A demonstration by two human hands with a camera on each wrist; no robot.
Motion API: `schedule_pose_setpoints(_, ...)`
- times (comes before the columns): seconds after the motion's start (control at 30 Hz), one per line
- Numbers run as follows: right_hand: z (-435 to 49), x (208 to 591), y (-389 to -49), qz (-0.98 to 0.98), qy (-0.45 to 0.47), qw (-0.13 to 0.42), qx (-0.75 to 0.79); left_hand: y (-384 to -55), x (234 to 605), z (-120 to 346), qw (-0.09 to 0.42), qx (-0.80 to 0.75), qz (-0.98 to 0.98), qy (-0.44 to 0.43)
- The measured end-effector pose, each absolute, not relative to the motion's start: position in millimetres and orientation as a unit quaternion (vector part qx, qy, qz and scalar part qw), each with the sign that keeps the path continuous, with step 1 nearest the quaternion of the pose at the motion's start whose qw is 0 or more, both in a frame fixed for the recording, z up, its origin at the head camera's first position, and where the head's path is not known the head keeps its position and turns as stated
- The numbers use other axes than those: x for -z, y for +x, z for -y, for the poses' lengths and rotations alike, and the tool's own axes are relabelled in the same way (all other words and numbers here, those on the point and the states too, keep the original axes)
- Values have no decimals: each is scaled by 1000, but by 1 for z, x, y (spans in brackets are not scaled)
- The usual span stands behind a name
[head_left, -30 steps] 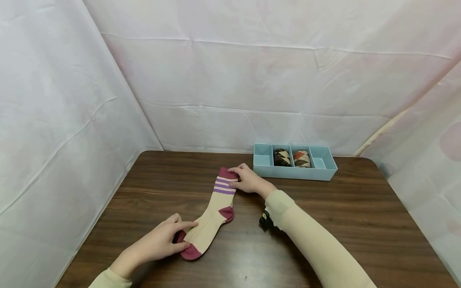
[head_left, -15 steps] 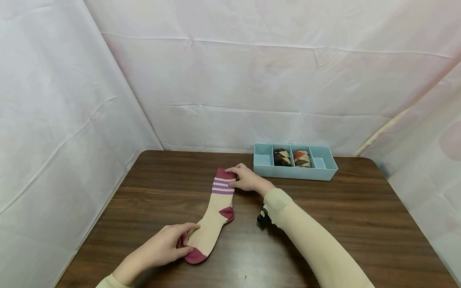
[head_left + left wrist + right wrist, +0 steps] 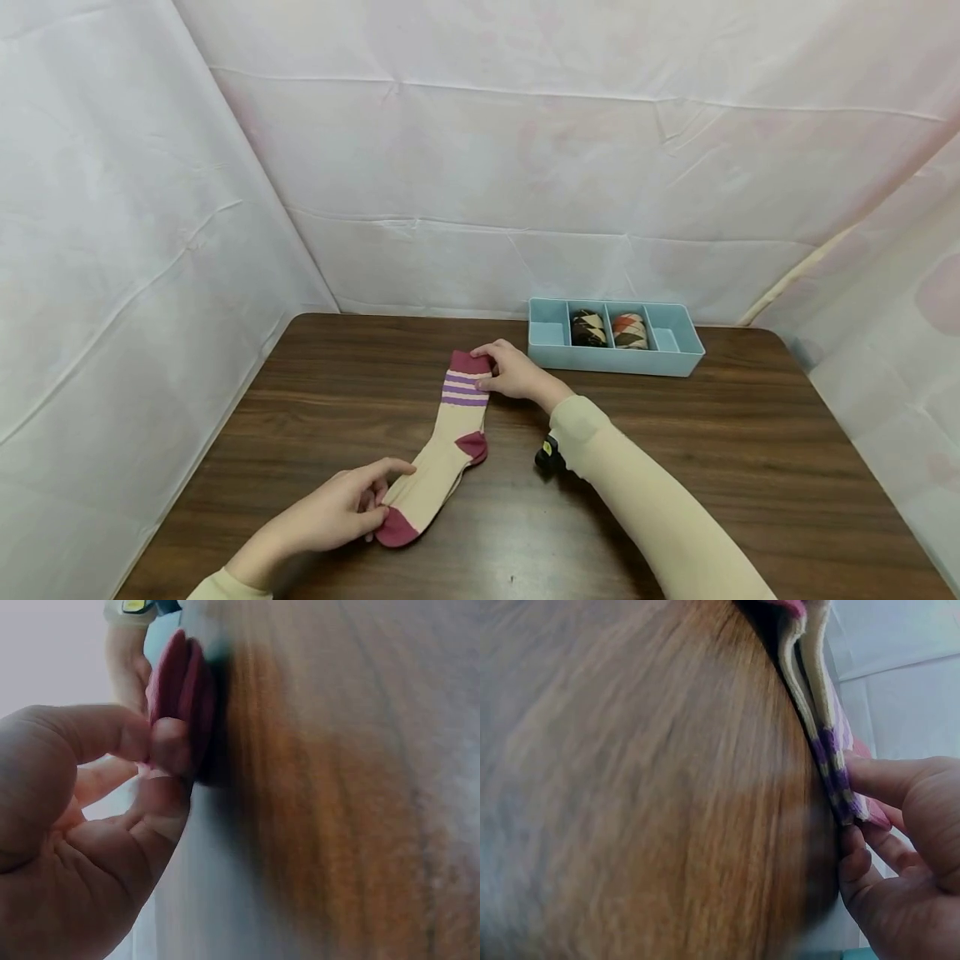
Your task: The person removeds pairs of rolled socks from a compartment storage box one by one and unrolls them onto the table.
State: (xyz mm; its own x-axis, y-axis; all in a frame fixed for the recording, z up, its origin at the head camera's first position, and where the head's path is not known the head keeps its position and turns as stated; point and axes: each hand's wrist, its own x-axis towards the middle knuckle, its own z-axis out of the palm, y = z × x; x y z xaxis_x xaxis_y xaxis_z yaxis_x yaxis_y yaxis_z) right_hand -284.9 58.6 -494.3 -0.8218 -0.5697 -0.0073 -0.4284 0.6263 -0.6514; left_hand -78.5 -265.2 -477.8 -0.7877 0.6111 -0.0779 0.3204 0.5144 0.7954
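Two cream socks [image 3: 442, 458] lie stacked flat on the table, with maroon toes, heels and cuffs and purple stripes below the cuff. At the toe end, my left hand [image 3: 341, 508] pinches the edge between thumb and fingers; the left wrist view shows both maroon toe layers [image 3: 180, 690] at its fingertips. My right hand [image 3: 517, 372] holds the right side of the cuff, thumb on the stripes. In the right wrist view, two striped layers [image 3: 832, 769] sit one on the other between that hand's thumb and fingers.
A light blue divided box [image 3: 615, 360] stands at the back right of the wooden table [image 3: 712, 467]. Its middle compartments hold a dark argyle roll [image 3: 588, 328] and a brown-and-orange argyle roll [image 3: 630, 332]. A white curtain [image 3: 480, 150] hangs behind.
The lower sock's toe no longer sticks out left of the upper one. The toe end shifted right with my left hand, then slightly back left. The cuff moved slightly left with my right hand.
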Motion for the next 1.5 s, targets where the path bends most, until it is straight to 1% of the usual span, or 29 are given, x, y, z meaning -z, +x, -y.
schedule_pose_setpoints(0.13, -59, 495, -285, -896, -279, 101, 329, -77, 478, 267, 199, -438, -836, 263)
schedule_pose_setpoints(0.33, -61, 496, -285, -891, -290, 104, 333, -77, 480, 270, 185, -442, -844, 242)
schedule_pose_setpoints(0.5, -61, 496, -286, -896, -286, 101, 326, -76, 482, 273, 172, -453, -839, 247)
schedule_pose_setpoints(0.73, -59, 483, -284, -897, -266, 88, 341, -76, 481, 277, 187, -506, -804, 250)
schedule_pose_setpoints(0.97, -49, 465, -281, -883, -248, 90, 388, -76, 476, 288, 157, -516, -801, 260)
schedule_pose_setpoints(1.27, -18, 465, -287, -877, -248, 97, 400, -78, 475, 314, 123, -507, -818, 243)
schedule_pose_setpoints(1.5, 2, 468, -289, -880, -258, 81, 390, -80, 480, 329, 124, -501, -829, 216)
